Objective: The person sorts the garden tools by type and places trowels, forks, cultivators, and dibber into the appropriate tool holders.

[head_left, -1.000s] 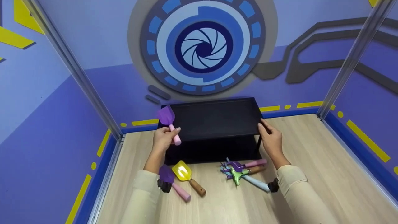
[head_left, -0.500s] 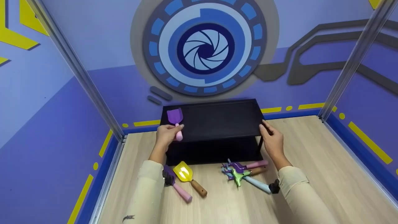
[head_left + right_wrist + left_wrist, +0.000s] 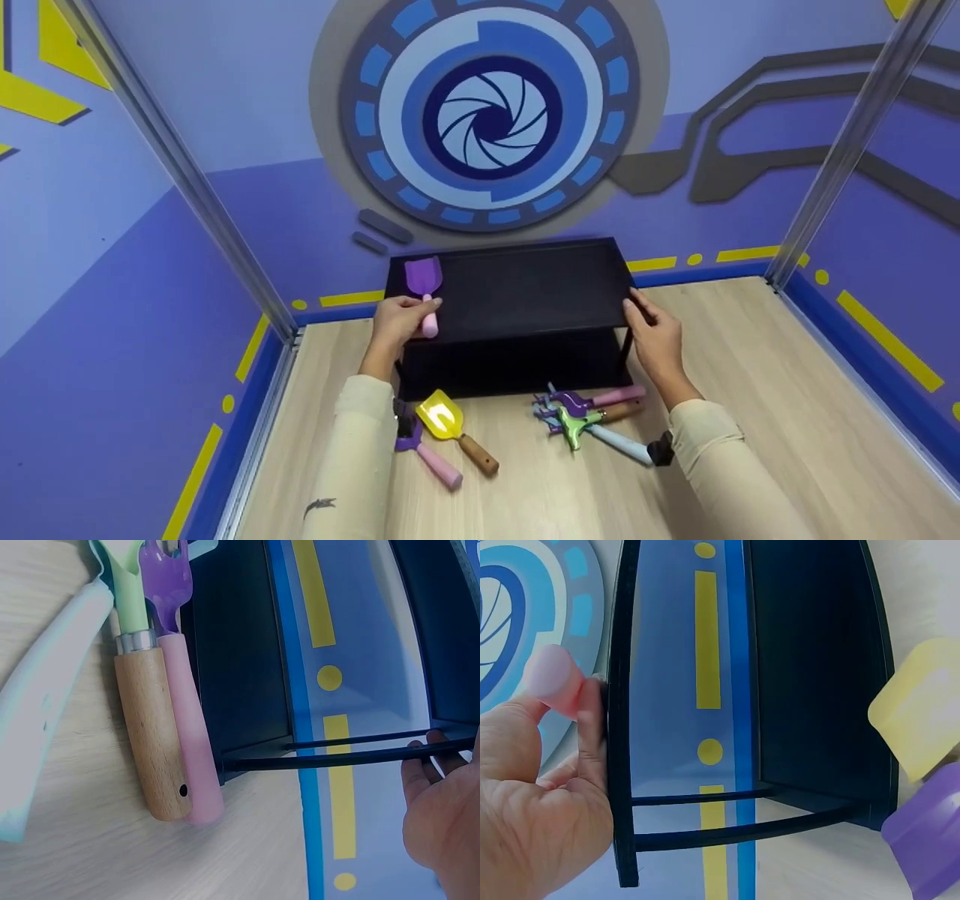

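A purple toy shovel with a pink handle lies over the left end of the black two-tier rack. My left hand pinches its handle between thumb and fingers, beside the rack's left edge. In the left wrist view the handle's end sticks out above the thumb, and the fingers touch the top shelf's edge. My right hand grips the right edge of the top shelf, thumb on its upper face. From the right wrist, those fingers show by the side bar.
In front of the rack lie a yellow shovel with a wooden handle and another purple shovel, partly hidden by the left wrist. Toy rakes in purple, green and light blue overlap at the right. A patterned wall stands behind.
The shovel in my left hand has come right and down from the rack's left corner, its blade now over the top shelf. My right hand stays on the rack's edge.
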A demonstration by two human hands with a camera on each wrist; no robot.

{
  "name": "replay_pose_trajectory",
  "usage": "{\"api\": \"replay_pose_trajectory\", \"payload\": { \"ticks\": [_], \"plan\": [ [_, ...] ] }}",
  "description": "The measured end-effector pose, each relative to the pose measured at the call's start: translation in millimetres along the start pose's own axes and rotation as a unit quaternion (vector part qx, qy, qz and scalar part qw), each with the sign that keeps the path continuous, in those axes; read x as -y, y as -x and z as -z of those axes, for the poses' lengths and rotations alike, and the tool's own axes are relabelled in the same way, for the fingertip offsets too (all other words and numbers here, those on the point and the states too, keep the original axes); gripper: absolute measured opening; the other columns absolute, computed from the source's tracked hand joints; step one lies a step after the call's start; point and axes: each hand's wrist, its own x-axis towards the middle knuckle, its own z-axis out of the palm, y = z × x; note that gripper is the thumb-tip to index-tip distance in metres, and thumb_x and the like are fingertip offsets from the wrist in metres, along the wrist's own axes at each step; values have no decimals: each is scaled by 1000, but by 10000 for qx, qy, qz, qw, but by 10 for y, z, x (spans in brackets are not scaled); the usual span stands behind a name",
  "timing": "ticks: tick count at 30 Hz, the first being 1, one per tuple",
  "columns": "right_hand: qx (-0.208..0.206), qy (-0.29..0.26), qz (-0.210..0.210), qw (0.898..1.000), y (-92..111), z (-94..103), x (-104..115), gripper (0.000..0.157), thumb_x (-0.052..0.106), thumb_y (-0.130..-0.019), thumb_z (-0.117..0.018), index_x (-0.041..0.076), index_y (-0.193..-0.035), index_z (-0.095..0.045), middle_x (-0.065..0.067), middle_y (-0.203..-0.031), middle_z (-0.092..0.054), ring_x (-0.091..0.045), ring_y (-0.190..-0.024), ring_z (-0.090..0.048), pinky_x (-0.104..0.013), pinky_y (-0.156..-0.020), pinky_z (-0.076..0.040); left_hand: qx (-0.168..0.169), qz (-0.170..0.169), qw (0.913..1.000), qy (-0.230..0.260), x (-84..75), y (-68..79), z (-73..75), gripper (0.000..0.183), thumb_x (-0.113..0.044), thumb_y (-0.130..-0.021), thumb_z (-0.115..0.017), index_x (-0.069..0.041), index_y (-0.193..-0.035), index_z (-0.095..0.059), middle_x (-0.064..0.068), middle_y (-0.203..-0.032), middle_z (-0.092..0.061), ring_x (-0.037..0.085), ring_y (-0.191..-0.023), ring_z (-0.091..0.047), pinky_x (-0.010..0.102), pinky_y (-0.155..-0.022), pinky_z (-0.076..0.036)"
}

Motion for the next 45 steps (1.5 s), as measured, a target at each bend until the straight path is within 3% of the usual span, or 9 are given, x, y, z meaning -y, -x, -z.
{"api": "replay_pose_trajectory", "payload": {
  "ticks": [6, 10, 13, 28, 39, 45],
  "plan": [
    [114, -72, -171, 9998, 62, 4, 141, 45, 41, -107, -65, 24, -149, -64, -1, -157, -59, -21, -146, -58, -1, -95, -47, -41, 62, 10000, 20, 2, -11, -1, 44, -31, -90, -87, 1, -116, -72, 10, -106, -69, 11, -77, -68, 20, -64, -61],
    [46, -20, -88, 9999, 49, 2, 129, 45, 43, -107, -65, 23, -148, -65, -2, -156, -61, -22, -143, -60, -2, -95, -49, -20, 133, 9999, 23, 0, -13, -5, 44, -32, -90, -87, 0, -117, -72, 10, -109, -69, 11, -79, -68, 20, -66, -61],
    [-47, -46, 29, 10000, -8, -16, -1, 47, 50, -105, -66, 27, -146, -66, 1, -154, -64, -19, -139, -62, -2, -94, -50, -14, 118, 9999, 49, -2, -26, -3, 44, -31, -90, -87, 1, -116, -72, 10, -109, -69, 10, -78, -68, 20, -66, -61],
    [-113, -233, -21, 9997, -6, -26, -18, 49, 50, -104, -67, 26, -147, -66, -1, -154, -63, -19, -141, -61, -3, -95, -51, -174, -67, 9998, -48, 1, -23, -33, 50, -39, -89, -88, -2, -118, -74, 16, -120, -71, 13, -81, -69, 20, -65, -62],
    [-217, -116, 14, 9997, -11, -51, 5, 45, 47, -105, -66, 26, -144, -68, -1, -151, -66, -4, -129, -65, -3, -94, -51, -84, -1, 9999, 99, -3, -23, 1, 47, -37, -93, -84, -1, -122, -74, 15, -121, -72, 12, -84, -70, 20, -68, -63],
    [-140, -96, -35, 9999, 1, -35, -8, 47, 50, -105, -65, 27, -146, -67, -1, -152, -65, -14, -135, -63, -2, -93, -50, -31, -67, 9995, 305, 23, -19, 6, 43, -30, -93, -84, 2, -120, -75, 13, -113, -73, 10, -78, -70, 19, -66, -62]
  ]
}}
